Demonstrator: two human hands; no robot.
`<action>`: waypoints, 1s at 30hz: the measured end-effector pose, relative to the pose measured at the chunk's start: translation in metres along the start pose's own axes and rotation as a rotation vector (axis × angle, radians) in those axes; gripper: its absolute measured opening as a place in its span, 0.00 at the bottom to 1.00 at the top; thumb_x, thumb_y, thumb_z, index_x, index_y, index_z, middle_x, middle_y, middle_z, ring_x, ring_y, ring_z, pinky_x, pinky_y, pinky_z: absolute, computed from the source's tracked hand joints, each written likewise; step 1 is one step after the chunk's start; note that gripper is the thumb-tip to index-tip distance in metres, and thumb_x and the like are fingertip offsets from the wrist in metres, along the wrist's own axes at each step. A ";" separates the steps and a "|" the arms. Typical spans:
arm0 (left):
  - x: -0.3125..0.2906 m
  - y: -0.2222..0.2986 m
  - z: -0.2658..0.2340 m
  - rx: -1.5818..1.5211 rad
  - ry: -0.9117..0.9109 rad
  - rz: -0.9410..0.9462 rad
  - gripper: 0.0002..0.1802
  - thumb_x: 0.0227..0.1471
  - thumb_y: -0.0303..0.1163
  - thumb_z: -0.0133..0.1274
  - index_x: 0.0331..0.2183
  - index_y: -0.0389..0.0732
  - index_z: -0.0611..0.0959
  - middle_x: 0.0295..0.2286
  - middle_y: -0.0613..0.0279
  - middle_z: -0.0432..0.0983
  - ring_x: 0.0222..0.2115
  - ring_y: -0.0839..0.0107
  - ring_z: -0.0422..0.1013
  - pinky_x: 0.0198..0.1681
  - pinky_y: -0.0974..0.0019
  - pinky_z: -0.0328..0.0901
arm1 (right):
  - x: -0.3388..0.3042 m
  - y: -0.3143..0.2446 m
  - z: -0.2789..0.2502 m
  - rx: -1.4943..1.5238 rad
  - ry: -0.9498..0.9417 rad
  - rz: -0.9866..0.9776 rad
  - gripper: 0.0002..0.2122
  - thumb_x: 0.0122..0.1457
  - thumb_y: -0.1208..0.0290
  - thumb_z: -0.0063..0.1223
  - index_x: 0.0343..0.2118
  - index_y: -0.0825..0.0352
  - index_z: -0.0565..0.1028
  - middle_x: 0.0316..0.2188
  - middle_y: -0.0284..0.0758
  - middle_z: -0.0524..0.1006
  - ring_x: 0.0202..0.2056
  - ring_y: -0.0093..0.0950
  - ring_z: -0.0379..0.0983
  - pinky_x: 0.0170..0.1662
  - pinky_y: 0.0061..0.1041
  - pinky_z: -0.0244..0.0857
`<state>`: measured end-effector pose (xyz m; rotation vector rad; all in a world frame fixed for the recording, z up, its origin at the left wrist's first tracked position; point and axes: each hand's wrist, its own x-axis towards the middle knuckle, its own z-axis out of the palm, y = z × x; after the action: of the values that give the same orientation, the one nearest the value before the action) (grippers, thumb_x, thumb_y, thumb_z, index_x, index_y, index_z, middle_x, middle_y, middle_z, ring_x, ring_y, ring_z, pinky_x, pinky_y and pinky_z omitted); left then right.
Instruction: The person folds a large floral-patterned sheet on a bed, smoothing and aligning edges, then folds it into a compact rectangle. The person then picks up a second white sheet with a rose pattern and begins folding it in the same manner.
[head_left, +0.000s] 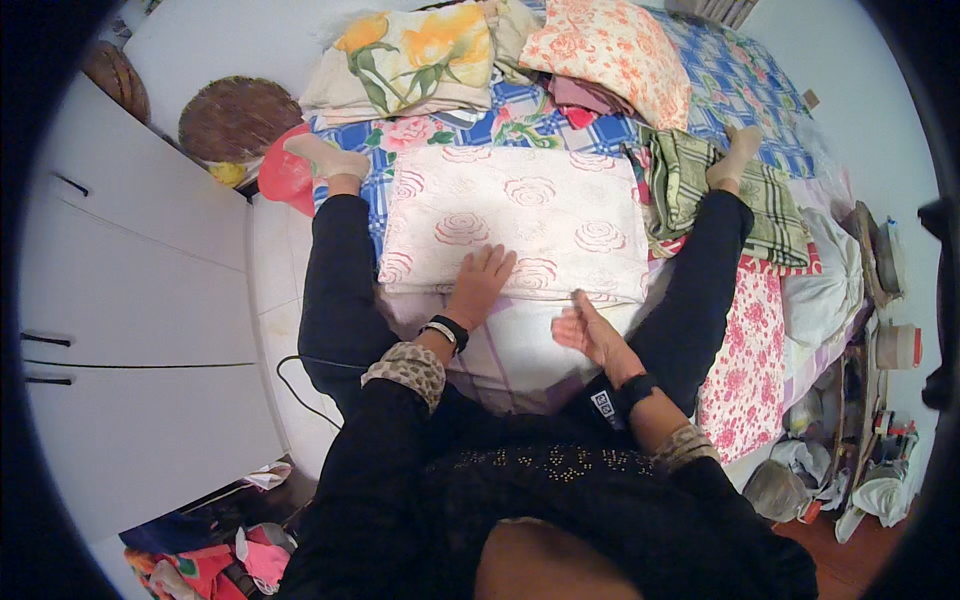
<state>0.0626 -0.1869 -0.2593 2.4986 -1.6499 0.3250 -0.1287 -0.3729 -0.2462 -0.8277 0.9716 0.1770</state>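
Note:
A folded white cloth with pink rose outlines (565,215) lies flat between my outstretched legs on the bed. My left hand (482,285) rests on its near edge, palm down with the fingers stretched out. Just off the same edge, to the right, my right hand (592,330) is held with its fingers apart and the thumb up, holding nothing. Its fingers are slightly blurred. Under the hands shows a pale sheet with purple stripes (520,350). What the cloth is, a sheet or a cover, I cannot tell.
Behind the cloth lie a folded yellow-flowered blanket (410,60) and an orange-patterned pillow (610,55). A green plaid cloth (685,185) is by my right foot. White cabinets (140,300) stand at the left; a cluttered shelf (870,400) is at the right. A black cable (285,378) hangs by my left leg.

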 end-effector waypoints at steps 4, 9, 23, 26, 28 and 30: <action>-0.011 -0.030 0.000 0.094 -0.050 -0.172 0.31 0.48 0.28 0.52 0.56 0.42 0.69 0.54 0.52 0.66 0.55 0.56 0.64 0.54 0.52 0.61 | 0.028 0.001 0.015 0.246 0.007 -0.228 0.39 0.57 0.40 0.52 0.53 0.76 0.61 0.44 0.50 0.70 0.45 0.38 0.73 0.51 0.35 0.72; -0.006 -0.052 -0.008 -0.018 -0.077 -0.210 0.26 0.43 0.24 0.53 0.49 0.41 0.75 0.45 0.53 0.74 0.46 0.57 0.72 0.44 0.58 0.67 | 0.036 -0.006 0.025 0.455 -0.065 -0.271 0.34 0.58 0.44 0.54 0.55 0.71 0.63 0.47 0.47 0.71 0.47 0.36 0.73 0.51 0.37 0.71; 0.097 -0.097 -0.200 -0.295 0.169 -0.215 0.25 0.44 0.22 0.50 0.47 0.44 0.80 0.40 0.48 0.78 0.41 0.50 0.74 0.44 0.53 0.68 | -0.047 -0.248 0.101 0.224 -0.051 -0.928 0.22 0.54 0.65 0.60 0.50 0.67 0.70 0.41 0.37 0.76 0.39 0.28 0.74 0.36 0.27 0.65; 0.103 -0.065 -0.221 -0.610 0.413 -0.162 0.21 0.47 0.28 0.54 0.46 0.44 0.80 0.36 0.47 0.79 0.36 0.52 0.77 0.40 0.57 0.70 | -0.127 -0.309 0.116 -0.038 0.053 -1.200 0.21 0.51 0.60 0.63 0.45 0.67 0.75 0.37 0.34 0.77 0.37 0.27 0.74 0.39 0.28 0.65; 0.104 -0.031 -0.219 -0.891 0.401 -0.225 0.22 0.48 0.29 0.57 0.48 0.42 0.79 0.37 0.51 0.80 0.37 0.59 0.77 0.43 0.60 0.69 | -0.176 -0.339 0.133 -0.349 0.053 -1.361 0.20 0.50 0.55 0.61 0.40 0.67 0.78 0.34 0.34 0.77 0.35 0.26 0.73 0.38 0.26 0.64; 0.112 0.010 -0.208 -1.321 0.342 -0.353 0.22 0.50 0.29 0.59 0.48 0.38 0.78 0.37 0.58 0.81 0.36 0.68 0.76 0.42 0.63 0.69 | -0.199 -0.355 0.166 -0.687 0.112 -1.502 0.21 0.51 0.52 0.59 0.37 0.68 0.79 0.32 0.33 0.77 0.34 0.26 0.73 0.37 0.24 0.63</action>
<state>0.0739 -0.2438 -0.0305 1.5028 -0.7646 -0.2960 0.0374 -0.4588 0.1517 -2.0029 0.1553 -0.8860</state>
